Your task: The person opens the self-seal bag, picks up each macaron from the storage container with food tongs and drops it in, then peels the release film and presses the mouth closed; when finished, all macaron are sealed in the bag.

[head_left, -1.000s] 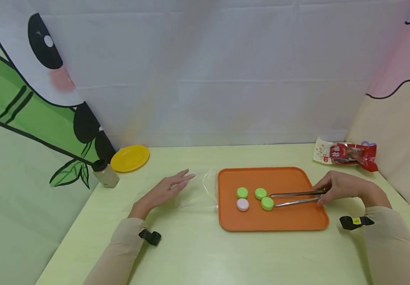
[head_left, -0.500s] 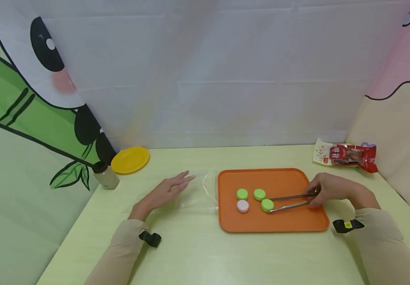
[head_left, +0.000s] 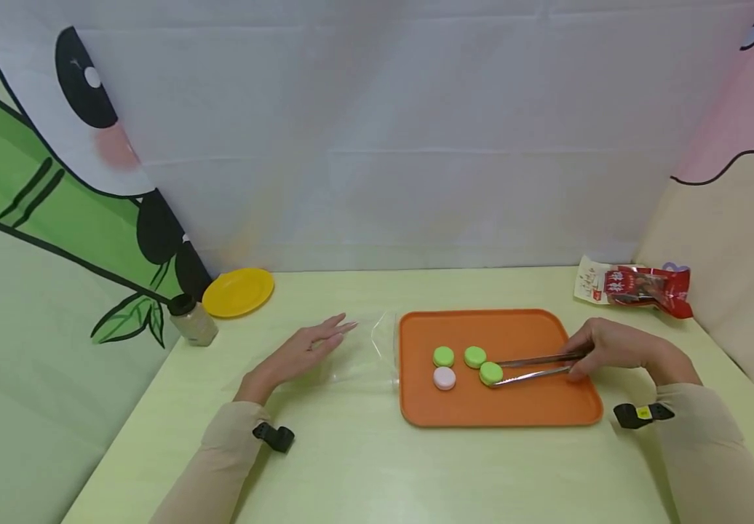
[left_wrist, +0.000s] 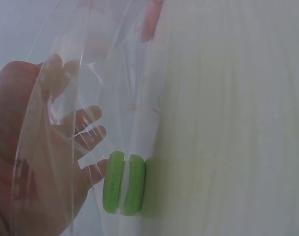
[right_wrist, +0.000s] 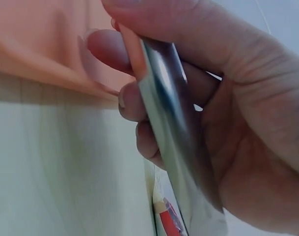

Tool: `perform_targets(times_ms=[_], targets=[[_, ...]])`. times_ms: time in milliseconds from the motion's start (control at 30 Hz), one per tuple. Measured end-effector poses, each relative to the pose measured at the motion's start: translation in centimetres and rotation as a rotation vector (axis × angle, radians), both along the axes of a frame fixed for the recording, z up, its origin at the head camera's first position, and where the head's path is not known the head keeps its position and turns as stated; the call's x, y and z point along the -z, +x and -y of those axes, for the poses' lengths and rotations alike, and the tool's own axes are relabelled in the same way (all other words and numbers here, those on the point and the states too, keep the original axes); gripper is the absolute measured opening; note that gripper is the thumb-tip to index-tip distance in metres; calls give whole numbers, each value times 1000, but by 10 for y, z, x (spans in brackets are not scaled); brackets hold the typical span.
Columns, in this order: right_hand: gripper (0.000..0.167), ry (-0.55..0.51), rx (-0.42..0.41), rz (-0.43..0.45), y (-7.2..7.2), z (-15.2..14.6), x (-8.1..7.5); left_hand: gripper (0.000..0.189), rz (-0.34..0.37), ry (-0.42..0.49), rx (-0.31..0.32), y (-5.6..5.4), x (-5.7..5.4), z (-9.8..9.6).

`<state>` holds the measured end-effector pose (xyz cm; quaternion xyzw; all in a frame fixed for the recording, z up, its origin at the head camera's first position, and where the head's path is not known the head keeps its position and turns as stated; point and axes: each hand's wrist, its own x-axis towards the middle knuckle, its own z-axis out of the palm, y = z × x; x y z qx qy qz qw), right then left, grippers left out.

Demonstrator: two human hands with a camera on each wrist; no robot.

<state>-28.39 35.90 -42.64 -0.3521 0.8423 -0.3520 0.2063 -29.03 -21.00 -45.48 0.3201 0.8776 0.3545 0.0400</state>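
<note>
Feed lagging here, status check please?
Right hand grips tongs, tips around green macaron. Left hand flat on clear bag. Nothing blocking.

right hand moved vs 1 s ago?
Yes. The right hand, gripping the tongs, has slid left over the orange tray's right edge, toward the green macaron.

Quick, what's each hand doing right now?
Left hand: open, fingers straight, resting on the clear plastic bag.
Right hand: gripping the metal tongs, whose tips sit around a green macaron on the orange tray.
</note>
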Motion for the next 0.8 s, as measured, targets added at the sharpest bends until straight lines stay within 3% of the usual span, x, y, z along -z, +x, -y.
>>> perform_targets(times_ms=[233,400,600,800], targets=[[19,-5,-5,-36,4,0,-12,44,14,-1,-8,-1,0,1],[24,21,67,-109,8,6,-21,44,30,-5,-17,0,0,1],[16,28,87,-219,10,21,-27,46,28,-6,-18,-1,3,2],[9,97,101,-254,13,44,-34,45,27,0,-18,-2,3,3]])
